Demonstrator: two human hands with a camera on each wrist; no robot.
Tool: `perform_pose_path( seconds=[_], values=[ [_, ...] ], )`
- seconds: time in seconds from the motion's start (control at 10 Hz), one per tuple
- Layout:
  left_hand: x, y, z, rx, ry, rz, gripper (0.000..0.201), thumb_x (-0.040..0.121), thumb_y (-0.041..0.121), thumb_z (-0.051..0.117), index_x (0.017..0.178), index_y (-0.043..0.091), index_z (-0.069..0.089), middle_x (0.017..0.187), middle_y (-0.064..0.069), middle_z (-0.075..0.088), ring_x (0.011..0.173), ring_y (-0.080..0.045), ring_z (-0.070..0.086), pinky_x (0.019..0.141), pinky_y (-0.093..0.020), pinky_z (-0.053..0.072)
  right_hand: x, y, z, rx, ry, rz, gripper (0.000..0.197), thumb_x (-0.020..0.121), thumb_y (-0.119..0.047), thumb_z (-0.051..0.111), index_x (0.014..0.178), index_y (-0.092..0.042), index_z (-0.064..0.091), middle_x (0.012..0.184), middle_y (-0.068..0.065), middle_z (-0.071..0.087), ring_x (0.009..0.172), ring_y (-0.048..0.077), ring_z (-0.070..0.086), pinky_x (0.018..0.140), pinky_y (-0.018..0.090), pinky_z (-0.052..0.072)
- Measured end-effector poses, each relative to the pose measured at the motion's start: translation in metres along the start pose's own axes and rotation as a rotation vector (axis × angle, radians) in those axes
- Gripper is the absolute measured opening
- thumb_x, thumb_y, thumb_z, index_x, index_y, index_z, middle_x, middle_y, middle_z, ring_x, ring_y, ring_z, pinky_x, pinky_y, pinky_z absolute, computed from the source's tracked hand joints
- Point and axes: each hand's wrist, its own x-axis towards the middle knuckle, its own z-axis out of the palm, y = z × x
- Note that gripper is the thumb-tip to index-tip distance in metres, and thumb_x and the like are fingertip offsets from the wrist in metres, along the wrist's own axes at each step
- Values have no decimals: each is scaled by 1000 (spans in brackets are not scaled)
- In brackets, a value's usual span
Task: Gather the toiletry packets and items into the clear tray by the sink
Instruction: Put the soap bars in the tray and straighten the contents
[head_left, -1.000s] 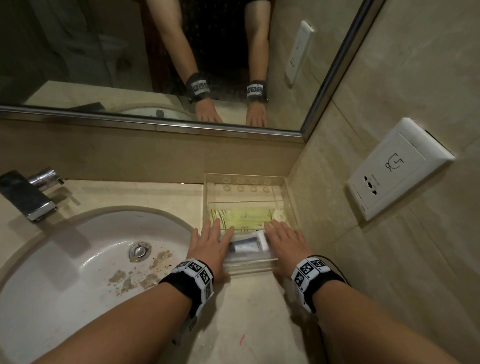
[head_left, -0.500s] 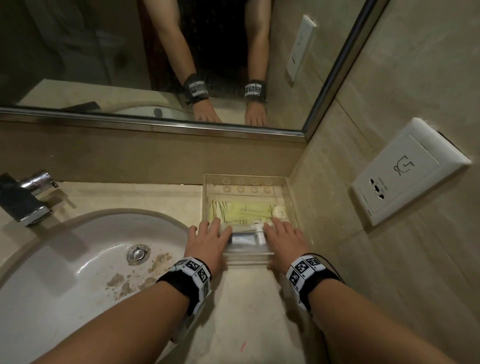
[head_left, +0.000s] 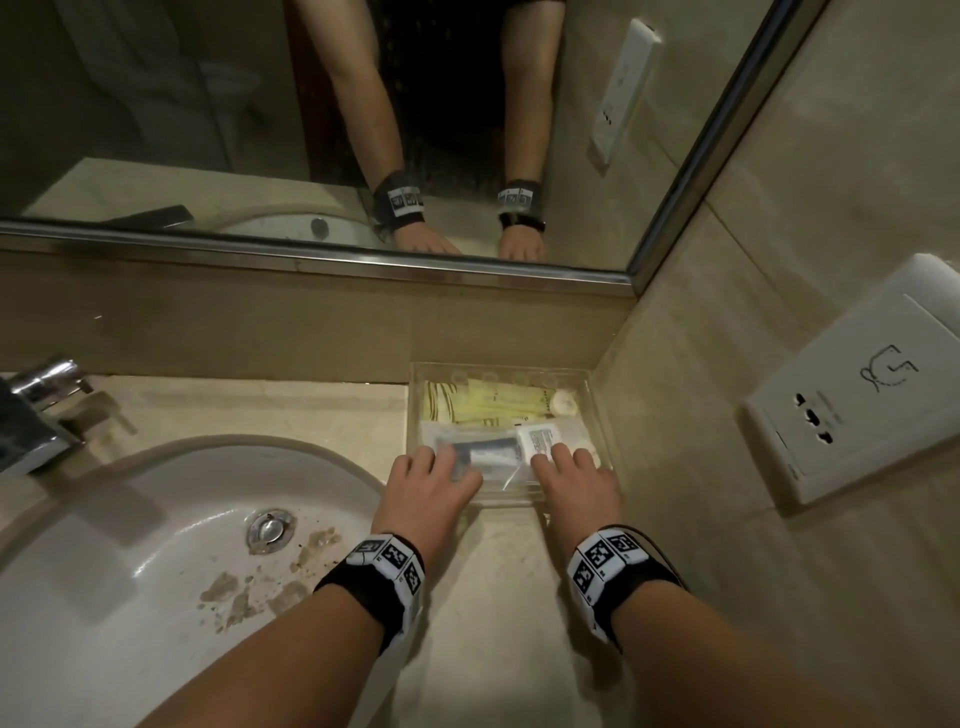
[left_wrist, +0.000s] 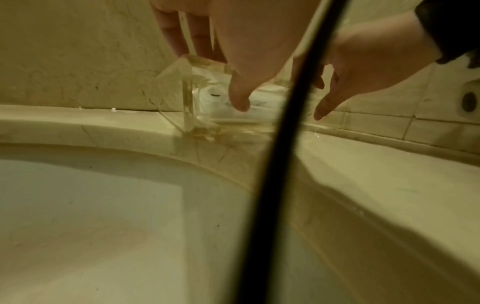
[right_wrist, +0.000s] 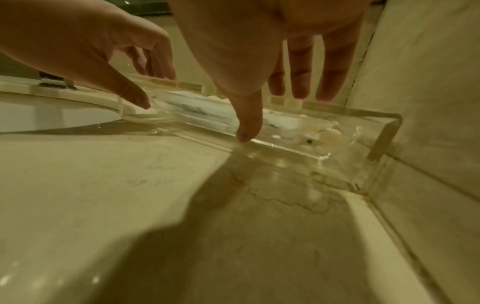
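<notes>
A person's two hands rest over the near end of a clear tray that sits on the beige stone desk, pushed into the corner where the back ledge meets the tiled side wall. The left hand lies flat with fingers straight and spread, its fingertips on a clear packet holding a dark-and-white item. The right hand is likewise spread, fingers extended over the tray's right side and touching a small white tube with printed text; neither hand is curled around anything. From the right wrist view, the right thumb points down against the tray's near wall while the fingers reach over the rim. The left wrist view shows the left thumb hanging in front of the tray's near wall as well. Toward the far end of the tray lies a yellow-green packet, with a small pale round item just beside it at the right. The white sink lies left of the tray, brown stains around its metal drain, and a chrome tap stands at the far left. A mirror above the ledge reflects both forearms and black wristbands. A white wall socket is mounted on the wall at right.
</notes>
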Motion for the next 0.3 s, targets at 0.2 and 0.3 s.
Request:
perform_pose_path(
  seconds=[0.2, 0.3],
  values=[
    [-1, -1, -6, -50, -6, 10, 44, 59, 3, 78, 94, 20, 58, 104, -11, 58, 88, -29, 54, 73, -39, 47, -3, -3, 0, 20, -3, 19, 50, 83, -6, 56, 129, -20, 39, 128, 3, 45, 116, 24, 45, 94, 40, 44],
    [-4, -3, -13, -49, -112, 2, 48, 85, 2, 49, 129, 21, 46, 136, -10, 42, 119, -29, 41, 98, -40, 35, -8, -10, -8, 26, -31, 62, 56, 80, -6, 59, 130, -19, 38, 130, 5, 43, 117, 26, 43, 95, 40, 42]
  ],
)
